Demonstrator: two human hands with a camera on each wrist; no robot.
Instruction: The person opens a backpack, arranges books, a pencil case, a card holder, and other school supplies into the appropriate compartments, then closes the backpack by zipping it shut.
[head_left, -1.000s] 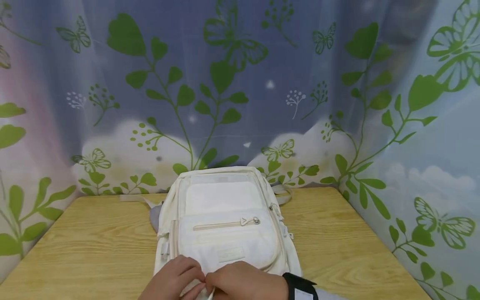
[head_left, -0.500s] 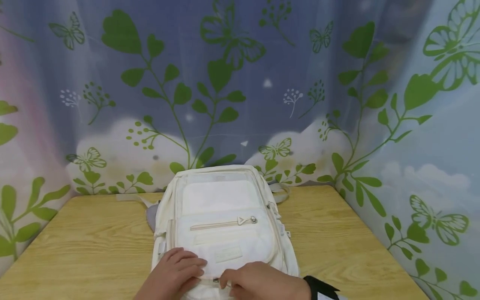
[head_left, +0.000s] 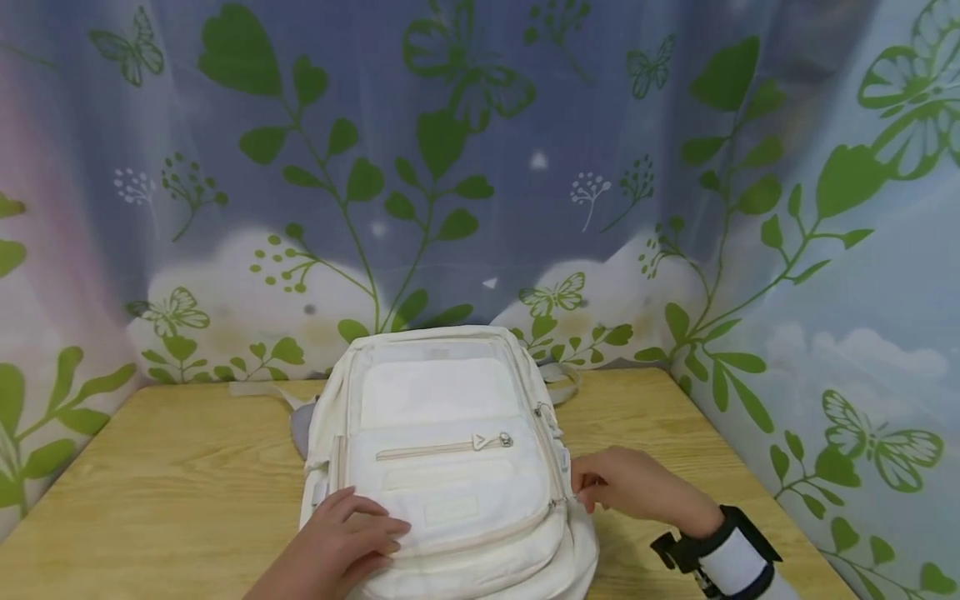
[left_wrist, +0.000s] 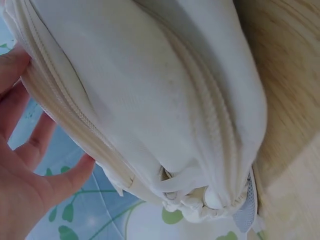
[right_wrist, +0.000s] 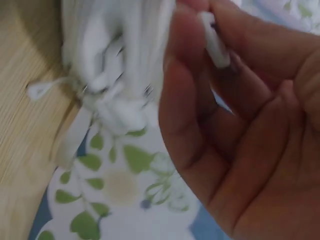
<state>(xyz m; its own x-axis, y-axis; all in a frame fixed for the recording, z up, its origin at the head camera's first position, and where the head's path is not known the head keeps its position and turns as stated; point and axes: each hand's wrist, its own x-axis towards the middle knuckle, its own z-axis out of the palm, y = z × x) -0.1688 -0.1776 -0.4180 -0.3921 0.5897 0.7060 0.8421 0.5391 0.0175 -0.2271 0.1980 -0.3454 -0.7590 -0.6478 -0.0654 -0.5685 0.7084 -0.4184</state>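
A white backpack (head_left: 450,479) lies front side up on the wooden table, with a clear upper window and a short zipped pocket across its front. My left hand (head_left: 345,537) rests on its lower left front, fingers relaxed and slightly spread; the left wrist view shows these fingertips along the edge beside a zipper (left_wrist: 65,100). At the bag's right side, my right hand (head_left: 633,487) pinches a small white zipper pull (right_wrist: 216,45) between thumb and fingers. The zipper line runs round the lower right corner of the front pocket.
A grey-beige strap (head_left: 262,390) sticks out at the bag's upper left, another strap loop (head_left: 562,383) at its upper right. Side buckles and cords sit on the bag's right. A patterned curtain (head_left: 480,167) hangs behind the wooden table (head_left: 195,475) and along its sides.
My right hand has moved from the bag's bottom middle, beside the left hand, out to the right and up round the corner with the zipper pull. My left hand has separated and flattened on the front.
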